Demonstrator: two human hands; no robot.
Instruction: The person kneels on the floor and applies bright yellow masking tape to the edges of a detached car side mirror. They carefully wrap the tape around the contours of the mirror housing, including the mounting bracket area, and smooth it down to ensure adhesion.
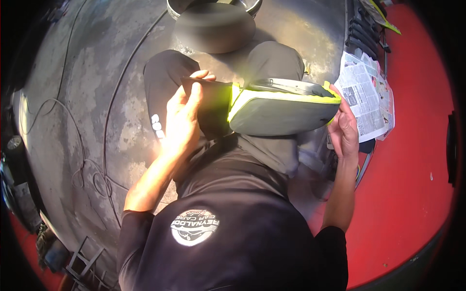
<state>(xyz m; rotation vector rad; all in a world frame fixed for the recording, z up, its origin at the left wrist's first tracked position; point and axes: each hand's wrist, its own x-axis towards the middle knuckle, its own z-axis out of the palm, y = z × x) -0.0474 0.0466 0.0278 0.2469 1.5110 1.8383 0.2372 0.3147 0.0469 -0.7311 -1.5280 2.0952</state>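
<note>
Above my lap I hold what looks like a car side mirror housing (pixel 276 116), a rounded grey shell with bright yellow-green tape (pixel 291 96) along its edge. A dark flat piece (pixel 213 102) extends from its left end. My left hand (pixel 182 114) pinches that dark piece between thumb and fingers. At the opposite end, my right hand (pixel 345 128) supports the taped edge, its fingers partly hidden behind the shell. The housing's inside shows only as a pale, glossy strip along the top.
A round black object (pixel 216 29), blurred, stands on the concrete floor (pixel 92 63) beyond my knees. Newspaper sheets (pixel 361 92) lie to the right beside a large red surface (pixel 407 169). Dark cables (pixel 114 92) run across the floor at left, near a metal frame (pixel 87 259).
</note>
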